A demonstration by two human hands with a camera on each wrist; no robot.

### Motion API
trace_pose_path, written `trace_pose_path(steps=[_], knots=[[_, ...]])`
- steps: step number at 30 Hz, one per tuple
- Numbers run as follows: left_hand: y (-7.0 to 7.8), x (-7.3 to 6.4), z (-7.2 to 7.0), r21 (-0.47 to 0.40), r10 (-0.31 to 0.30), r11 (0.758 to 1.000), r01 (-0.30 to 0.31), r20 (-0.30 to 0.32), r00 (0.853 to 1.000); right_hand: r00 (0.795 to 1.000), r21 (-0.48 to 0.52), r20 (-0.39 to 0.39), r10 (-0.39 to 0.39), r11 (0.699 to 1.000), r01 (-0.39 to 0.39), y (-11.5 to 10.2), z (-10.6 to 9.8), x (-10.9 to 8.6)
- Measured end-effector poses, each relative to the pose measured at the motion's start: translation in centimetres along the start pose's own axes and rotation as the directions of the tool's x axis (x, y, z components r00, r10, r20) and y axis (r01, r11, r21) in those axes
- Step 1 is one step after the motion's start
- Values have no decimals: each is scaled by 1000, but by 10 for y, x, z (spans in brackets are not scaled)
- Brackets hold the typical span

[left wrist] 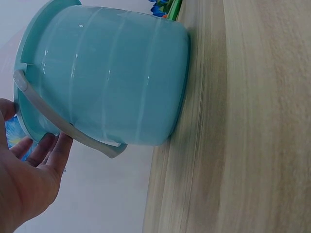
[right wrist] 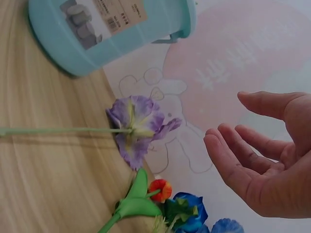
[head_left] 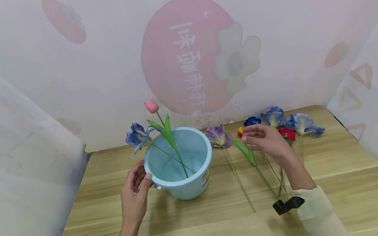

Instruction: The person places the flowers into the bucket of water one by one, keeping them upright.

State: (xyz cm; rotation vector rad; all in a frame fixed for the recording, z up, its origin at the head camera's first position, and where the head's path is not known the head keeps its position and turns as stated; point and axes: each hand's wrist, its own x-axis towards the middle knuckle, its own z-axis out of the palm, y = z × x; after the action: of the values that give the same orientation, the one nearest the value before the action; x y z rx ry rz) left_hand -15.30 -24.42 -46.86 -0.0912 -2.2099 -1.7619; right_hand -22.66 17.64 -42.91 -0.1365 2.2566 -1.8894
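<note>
A light blue bucket [head_left: 189, 189] stands on the table, a pink tulip [head_left: 152, 106] and a blue iris [head_left: 137, 136] leaning inside it. My left hand [head_left: 135, 197] holds the bucket's rim at the left, thumb on the edge and fingers by the outer wall. In the left wrist view, fingertips touch the grey handle [left wrist: 63, 125] hanging at its side. Over the flowers on the right hovers my right hand [head_left: 269, 142], fingers loosely bent, thumb apart, nothing between them. Beneath and beside it lie an orange-red tulip [right wrist: 160, 190] and a purple iris [right wrist: 137, 124].
Farther right on the wooden table [head_left: 205, 229] lie a dark blue rose [head_left: 251, 121], pale blue irises [head_left: 301, 122] and a red flower [head_left: 288, 133], their stems crossing toward the front. A printed curtain [head_left: 111, 64] hangs behind the table and along both sides.
</note>
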Motion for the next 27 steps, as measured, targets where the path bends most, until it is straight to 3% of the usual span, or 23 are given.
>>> trace_pose_path(steps=[11, 27], knots=[[-1, 1, 0, -9, 0, 1000, 0, 2, 1000, 999, -22, -4, 32, 999, -32, 22, -13, -1], [1, 1, 2, -12, -10, 1000, 10, -3, 1000, 994, -61, -79, 72, 995, -76, 50, -31, -2]])
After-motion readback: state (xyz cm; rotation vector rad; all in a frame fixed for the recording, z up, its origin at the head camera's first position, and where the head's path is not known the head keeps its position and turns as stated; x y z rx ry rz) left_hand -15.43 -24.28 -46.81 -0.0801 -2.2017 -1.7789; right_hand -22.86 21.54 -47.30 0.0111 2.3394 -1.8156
